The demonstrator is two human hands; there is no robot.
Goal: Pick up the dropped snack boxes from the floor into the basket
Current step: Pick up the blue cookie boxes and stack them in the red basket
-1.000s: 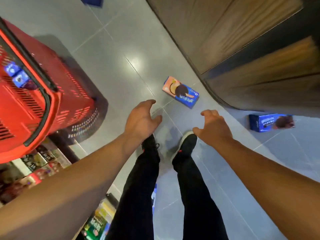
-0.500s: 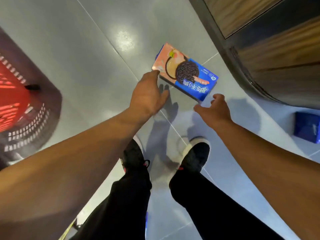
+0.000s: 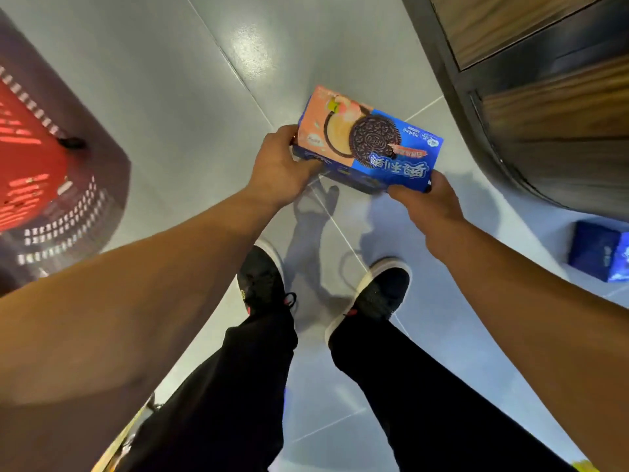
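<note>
Head view: both hands hold one snack box over the grey tiled floor [image 3: 177,97]. The box is a flat rectangular cardboard cookie box [image 3: 369,139], peach-coloured at one end and blue at the other, with a dark round sandwich cookie printed on its face. The left hand [image 3: 282,168] grips the peach end, its fingers curled round the near edge of that end. The right hand [image 3: 430,207] pinches the blue corner nearest the person, its fingertips on the box's lower side. The box is tilted, its printed face turned up toward the camera, and hand shadows fall on the tiles just beneath it — whether it has left the floor entirely cannot be told.

A red plastic shopping basket [image 3: 37,155] with slotted walls stands at the left, well apart from the held box. A second box — a dark blue cardboard carton [image 3: 599,255] — lies on the floor at the right edge, near the base of a dark-framed wooden shelf unit [image 3: 544,107]. Below the hands stand the person's two black shoes with white soles [image 3: 384,294] and black trouser legs [image 3: 238,386].
</note>
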